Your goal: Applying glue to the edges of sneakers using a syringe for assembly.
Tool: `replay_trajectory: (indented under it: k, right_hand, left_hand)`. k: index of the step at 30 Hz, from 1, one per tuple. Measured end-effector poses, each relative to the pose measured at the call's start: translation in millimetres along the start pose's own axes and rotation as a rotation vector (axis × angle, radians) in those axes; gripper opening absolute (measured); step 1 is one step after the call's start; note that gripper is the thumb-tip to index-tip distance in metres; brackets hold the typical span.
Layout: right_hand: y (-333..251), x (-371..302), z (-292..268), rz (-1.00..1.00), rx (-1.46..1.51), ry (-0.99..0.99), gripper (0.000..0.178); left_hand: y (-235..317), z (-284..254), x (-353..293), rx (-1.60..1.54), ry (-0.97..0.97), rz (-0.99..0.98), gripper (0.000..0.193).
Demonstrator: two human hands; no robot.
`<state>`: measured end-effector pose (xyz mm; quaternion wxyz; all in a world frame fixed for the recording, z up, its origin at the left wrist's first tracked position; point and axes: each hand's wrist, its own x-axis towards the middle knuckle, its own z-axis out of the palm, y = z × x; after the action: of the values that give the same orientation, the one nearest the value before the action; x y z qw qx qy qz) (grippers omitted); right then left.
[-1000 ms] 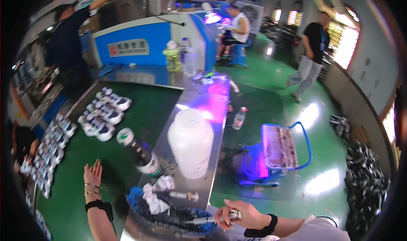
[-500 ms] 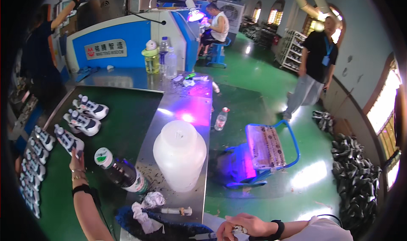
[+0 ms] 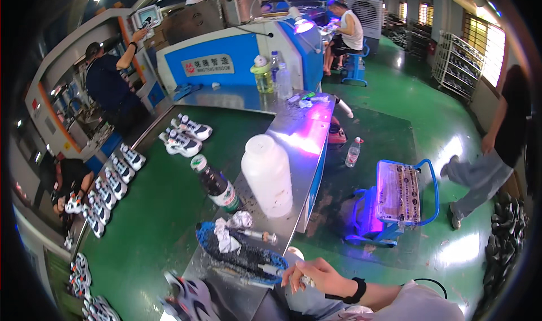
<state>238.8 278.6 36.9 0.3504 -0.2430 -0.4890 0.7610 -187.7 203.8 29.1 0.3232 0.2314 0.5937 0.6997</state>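
I grasp a syringe [image 3: 273, 269] in my right hand [image 3: 310, 277], my left hand out of view, with one blurred sneaker [image 3: 195, 301] near left, two others [image 3: 183, 144] standing farther off, which are done I cannot tell

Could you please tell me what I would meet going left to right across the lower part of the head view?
White-soled shoes, a blurred shoe, a blue-edged black tray, the right hand, a blue cart, a dark pile.
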Motion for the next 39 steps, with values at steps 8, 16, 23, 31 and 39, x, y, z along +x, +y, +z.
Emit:
replay_trajectory:
  k: [8, 16, 23, 31, 39]
  right_hand:
    - [29, 12, -3, -0.089, -0.158, -0.024, 0.049]
    - [31, -17, 16, -0.005, -0.215, 0.089, 0.056]
    - [5, -11, 45, -0.268, -0.272, 0.039, 0.055]
    - [-19, 1, 89, -0.549, 0.017, -0.243, 0.065]
    - [-11, 15, 94, -0.591, 0.093, -0.306, 0.066]
  left_hand:
    - [0, -36, -118, 0.078, 0.183, 0.216, 0.037]
    - [18, -7, -202, 0.269, 0.254, 0.391, 0.045]
    - [15, 52, -133, 0.278, -0.195, 0.549, 0.044]
    - [29, 73, -130, 0.291, -0.41, 0.593, 0.043]
    - [31, 86, -125, 0.276, -0.524, 0.614, 0.046]
